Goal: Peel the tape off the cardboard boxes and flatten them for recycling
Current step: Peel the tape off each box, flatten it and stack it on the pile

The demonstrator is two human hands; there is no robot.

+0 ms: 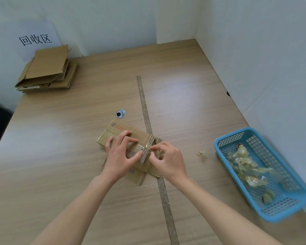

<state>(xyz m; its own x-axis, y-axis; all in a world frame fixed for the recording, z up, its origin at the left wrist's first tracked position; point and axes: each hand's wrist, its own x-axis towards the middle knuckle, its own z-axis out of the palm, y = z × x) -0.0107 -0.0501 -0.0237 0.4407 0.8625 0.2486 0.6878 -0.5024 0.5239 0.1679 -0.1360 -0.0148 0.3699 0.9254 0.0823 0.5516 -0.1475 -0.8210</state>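
Meanwhile, both hands work on a box (121, 132) lying flattened on a wooden table (184, 89). The left hand (119, 156) rests on the cardboard, fingers curled and spread, fingertips (129, 140) on a clear strip of tape (141, 145) that runs across the box, thumb set at the box's folded edge. Just right of those fingers, the right hand (168, 160) curls tight, thumb and forefinger pinching the crumpled loose end of the tape where it lifts off the edge. The box is brown and creased, with faint printing; its layered flaps show between the two hands. Right of the right hand, a tape scrap (202, 153) lies on the table, and farther right a blue basket (219, 144) holds more crumpled tape. Well beyond the left fingers, a stack (48, 68) of flattened cardboard sits below a sign (35, 39) on the wall.
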